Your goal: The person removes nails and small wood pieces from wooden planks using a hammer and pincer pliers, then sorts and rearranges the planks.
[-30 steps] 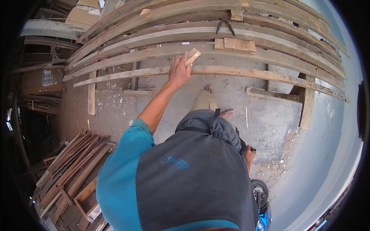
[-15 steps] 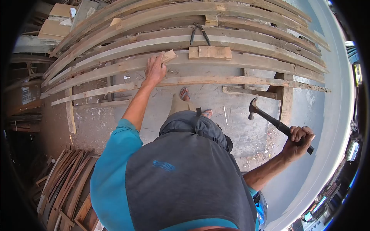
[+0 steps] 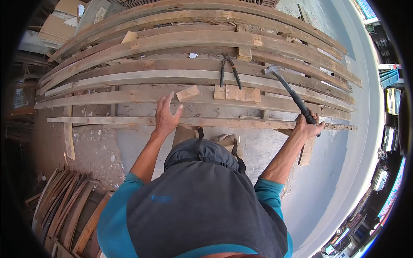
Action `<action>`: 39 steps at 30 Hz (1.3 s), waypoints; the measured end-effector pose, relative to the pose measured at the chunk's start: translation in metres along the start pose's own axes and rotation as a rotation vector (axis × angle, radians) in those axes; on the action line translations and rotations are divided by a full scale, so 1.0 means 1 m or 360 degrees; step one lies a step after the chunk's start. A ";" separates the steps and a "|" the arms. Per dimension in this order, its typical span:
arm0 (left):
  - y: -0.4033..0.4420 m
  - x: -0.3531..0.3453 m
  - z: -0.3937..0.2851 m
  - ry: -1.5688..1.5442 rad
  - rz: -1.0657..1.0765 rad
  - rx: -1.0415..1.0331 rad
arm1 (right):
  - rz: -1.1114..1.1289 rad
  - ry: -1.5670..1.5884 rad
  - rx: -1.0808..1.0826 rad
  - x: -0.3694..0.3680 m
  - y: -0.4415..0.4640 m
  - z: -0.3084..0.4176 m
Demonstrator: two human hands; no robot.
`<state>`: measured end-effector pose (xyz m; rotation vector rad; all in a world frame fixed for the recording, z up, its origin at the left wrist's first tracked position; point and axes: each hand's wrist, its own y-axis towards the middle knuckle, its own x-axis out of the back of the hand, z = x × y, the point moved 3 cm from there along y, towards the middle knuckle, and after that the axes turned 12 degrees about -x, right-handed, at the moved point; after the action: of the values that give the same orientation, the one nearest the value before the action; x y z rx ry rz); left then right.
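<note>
My left hand (image 3: 167, 114) is open, thumb and fingers apart, just left of a small wood block (image 3: 188, 93) lying on a long beam. A narrow gap seems to separate the fingertips from the block. My right hand (image 3: 308, 124) grips the handle of a claw hammer (image 3: 291, 91), whose head points up and left over the beams. Between the hands, a larger wood block (image 3: 243, 93) lies across the beams with a smaller piece at its left end. Pincers (image 3: 229, 71) with dark handles rest just behind it, their handles spread.
Long wooden beams (image 3: 142, 77) run side by side across the view, with gaps between them. A stack of curved wood strips (image 3: 64, 206) lies at lower left. Cardboard (image 3: 58, 28) is at upper left. Vehicles (image 3: 390, 137) stand beyond the pale floor at right.
My left hand has let go of the small block, which stays on the beam. My right hand has brought the hammer up and leftward, over the beams. My view has shifted forward.
</note>
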<state>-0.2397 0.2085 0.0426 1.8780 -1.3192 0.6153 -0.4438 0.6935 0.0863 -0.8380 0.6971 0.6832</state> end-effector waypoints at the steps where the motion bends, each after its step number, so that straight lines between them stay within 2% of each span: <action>1: -0.007 0.007 -0.003 -0.0105 0.0004 0.0031 | -0.0022 -0.0096 -0.0014 -0.005 0.007 -0.007; 3: -0.029 0.011 -0.010 -0.0376 0.0111 0.0187 | 0.0061 -0.0261 -0.0095 -0.011 0.023 -0.017; 5: -0.059 0.014 -0.025 -0.0489 0.0054 0.0258 | 0.0192 -0.0319 -0.0221 -0.009 0.042 -0.020; 7: -0.093 0.013 -0.031 -0.0331 -0.0046 0.0479 | 0.0244 -0.0315 -0.0322 -0.005 0.050 -0.025; 8: -0.112 0.006 -0.028 -0.0295 -0.0092 0.0477 | 0.0307 -0.0370 -0.0375 -0.004 0.052 -0.027; 9: -0.138 -0.008 -0.015 -0.0446 -0.0092 0.0828 | 0.0492 -0.0330 -0.0495 0.002 0.060 -0.028; 10: -0.158 -0.023 -0.005 -0.0610 -0.0085 0.1188 | 0.0444 -0.0376 -0.0484 0.003 0.061 -0.031; 11: -0.162 -0.033 -0.003 -0.0593 -0.0113 0.1204 | 0.0390 -0.0431 -0.0474 0.006 0.061 -0.032; 13: -0.178 -0.057 0.003 -0.1058 -0.0527 0.1831 | 0.0468 -0.0460 -0.0564 0.014 0.068 -0.033; 14: -0.179 -0.066 0.010 -0.1136 -0.0580 0.1895 | 0.0481 -0.0444 -0.0597 0.016 0.071 -0.034; 15: -0.175 -0.068 0.012 -0.1118 -0.0628 0.1896 | 0.0494 -0.0424 -0.0627 0.018 0.072 -0.035; 17: -0.164 -0.071 0.015 -0.1269 -0.0978 0.2030 | 0.0497 -0.0473 -0.0624 0.022 0.070 -0.037; 21: -0.148 -0.075 0.019 -0.1293 -0.1187 0.1969 | 0.0531 -0.0579 -0.0668 0.031 0.078 -0.035; 26: -0.136 -0.071 0.013 -0.1311 -0.1079 0.1951 | 0.0598 -0.0794 -0.0556 0.035 0.076 -0.034; 28: -0.136 -0.081 0.006 -0.1384 -0.0950 0.1978 | 0.0678 -0.0669 -0.0592 0.042 0.081 -0.032; 30: -0.136 -0.083 0.008 -0.1436 -0.1042 0.2001 | 0.0672 -0.0665 -0.0602 0.037 0.070 -0.031; 36: -0.153 -0.093 0.010 -0.1495 -0.1002 0.2017 | 0.0561 -0.0713 -0.0551 0.027 0.072 -0.028; 38: -0.154 -0.092 0.008 -0.1489 -0.1012 0.2041 | 0.0764 -0.0685 -0.0470 0.014 0.076 -0.018; 39: -0.157 -0.091 0.009 -0.1470 -0.1008 0.2048 | 0.0755 -0.0685 -0.0474 0.006 0.075 -0.015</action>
<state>-0.1257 0.2840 -0.0771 3.7279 -0.5948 0.1880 -0.5018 0.7201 0.0430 -0.7620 0.4045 1.3752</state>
